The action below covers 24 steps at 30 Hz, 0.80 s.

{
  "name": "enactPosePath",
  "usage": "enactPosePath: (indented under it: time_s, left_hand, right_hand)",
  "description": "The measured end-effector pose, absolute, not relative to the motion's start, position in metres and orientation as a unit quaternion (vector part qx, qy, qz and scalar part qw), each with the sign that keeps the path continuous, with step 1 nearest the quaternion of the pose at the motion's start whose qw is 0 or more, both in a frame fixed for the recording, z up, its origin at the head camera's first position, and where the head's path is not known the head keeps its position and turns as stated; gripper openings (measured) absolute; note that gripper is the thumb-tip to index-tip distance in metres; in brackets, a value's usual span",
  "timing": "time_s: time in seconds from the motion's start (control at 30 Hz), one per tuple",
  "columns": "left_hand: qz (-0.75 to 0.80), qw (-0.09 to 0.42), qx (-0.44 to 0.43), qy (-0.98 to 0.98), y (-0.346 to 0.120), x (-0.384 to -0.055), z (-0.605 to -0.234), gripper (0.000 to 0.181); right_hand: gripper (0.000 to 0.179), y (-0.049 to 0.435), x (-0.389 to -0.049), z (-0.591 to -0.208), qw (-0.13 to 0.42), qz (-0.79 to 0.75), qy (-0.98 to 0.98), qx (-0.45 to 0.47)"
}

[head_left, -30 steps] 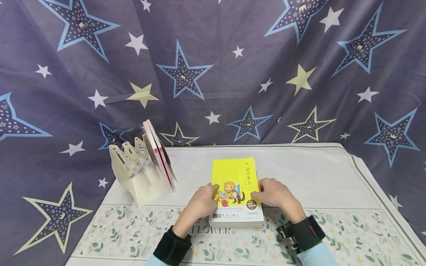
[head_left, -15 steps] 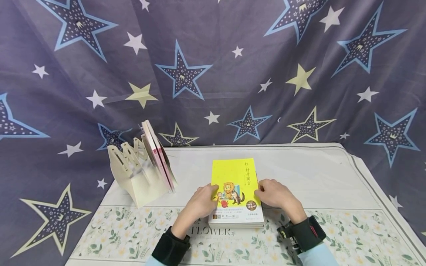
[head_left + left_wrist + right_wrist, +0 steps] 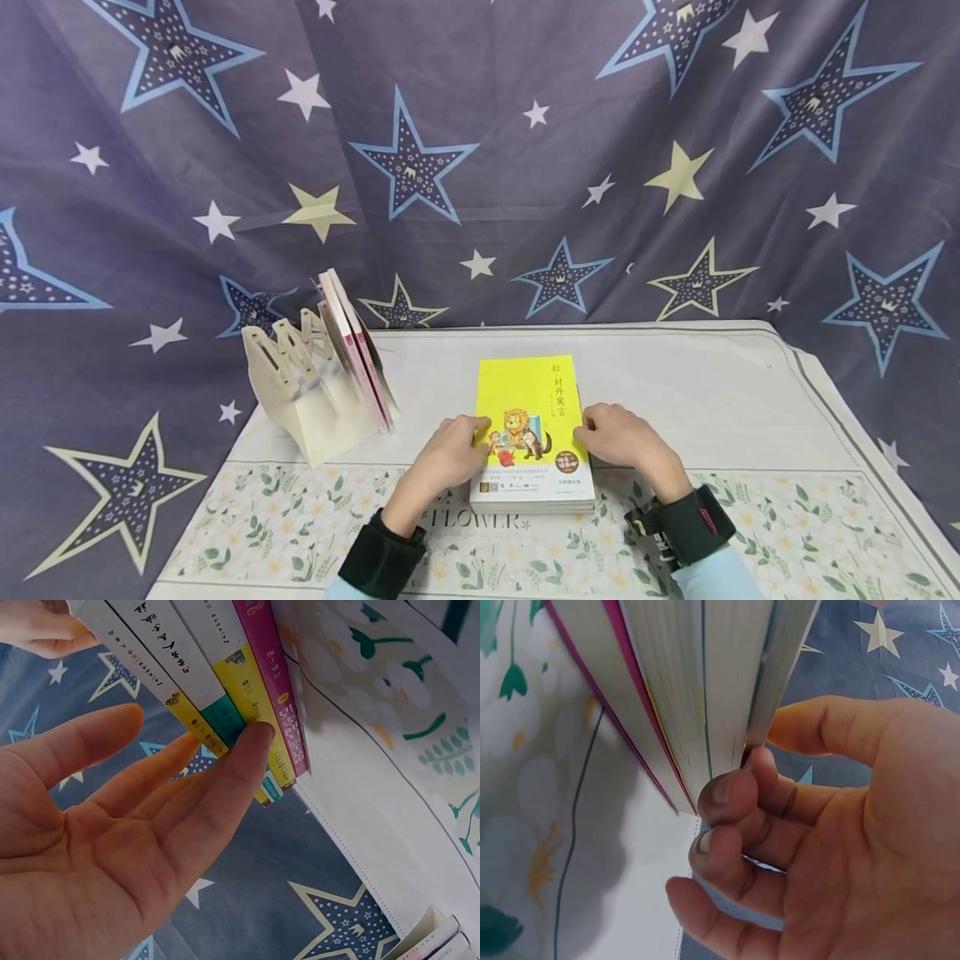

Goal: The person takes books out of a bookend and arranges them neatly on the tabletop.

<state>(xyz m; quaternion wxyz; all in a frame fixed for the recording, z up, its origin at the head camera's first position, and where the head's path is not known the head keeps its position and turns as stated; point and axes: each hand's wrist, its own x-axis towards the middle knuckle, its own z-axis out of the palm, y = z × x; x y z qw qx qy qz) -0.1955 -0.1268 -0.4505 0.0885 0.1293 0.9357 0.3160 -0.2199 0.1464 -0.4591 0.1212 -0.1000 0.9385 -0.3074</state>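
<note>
A stack of several books lies on the table, topped by a yellow-covered book (image 3: 525, 400) with a cartoon lion. In the left wrist view their spines show, with a magenta spine (image 3: 281, 697) at the bottom. My left hand (image 3: 452, 450) is at the spine side, its thumb by the cover's edge and its fingers nearly straight along the spines. On the opposite side is my right hand (image 3: 621, 435). Its loosely bent fingers (image 3: 731, 796) lie against the page edges (image 3: 731, 682), and its thumb is at the top book's edge.
Left of the stack stands a cream book rack (image 3: 330, 421) with upright slots. A few thin books (image 3: 356, 350) lean in its right end. The table has a white cover (image 3: 675, 392) with a floral band (image 3: 780, 525). Behind hangs a starry curtain (image 3: 480, 75).
My right thumb has drawn back from over the yellow cover to its right edge. The stack and my left hand stay in nearly the same place.
</note>
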Motion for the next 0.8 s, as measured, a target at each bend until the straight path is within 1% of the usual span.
enactPosePath:
  time_s: [0.8]
  left_hand:
    - [0.326, 0.084, 0.101, 0.936, -0.1312, -0.1953, -0.4525, 0.037]
  right_hand:
    - [0.014, 0.1455, -0.2207, -0.4606, 0.139, -0.325, 0.931, -0.095]
